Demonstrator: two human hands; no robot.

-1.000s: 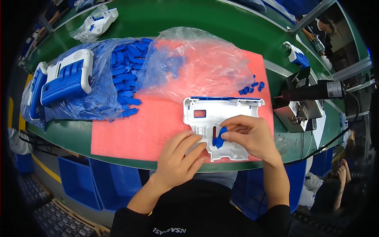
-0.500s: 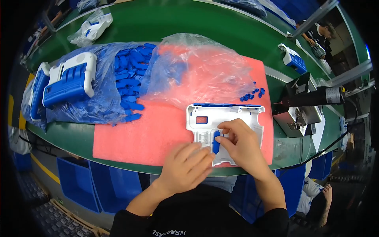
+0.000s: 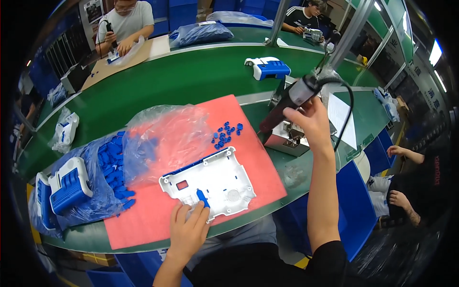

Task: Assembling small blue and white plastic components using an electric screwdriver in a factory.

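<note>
A white plastic housing half (image 3: 222, 179) lies with its hollow inside facing up on a pink foam mat (image 3: 143, 227). Set in it is a slim blue plastic strip (image 3: 202, 197). The fingers of my left hand (image 3: 188, 232) press together on the housing's near left edge, beside the strip; part of the grip is hidden. Off to the right, my right hand (image 3: 311, 126) is closed round a black electric screwdriver (image 3: 289, 103), which tilts with its tip down to the left. Below it stands a metal box-shaped device (image 3: 287, 143), partly covered by the tool.
Small blue parts (image 3: 227, 135) are scattered on the mat beyond the housing. Left are a clear bag (image 3: 162, 138), a heap of blue strips (image 3: 112, 165) and blue-white housings (image 3: 71, 186). Another housing (image 3: 268, 68) sits on the green belt (image 3: 191, 71). Co-workers sit across it.
My right hand has left the blue strip and moved right and away onto the screwdriver. My left hand now rests on the housing. The view has swung, showing more of the far side.
</note>
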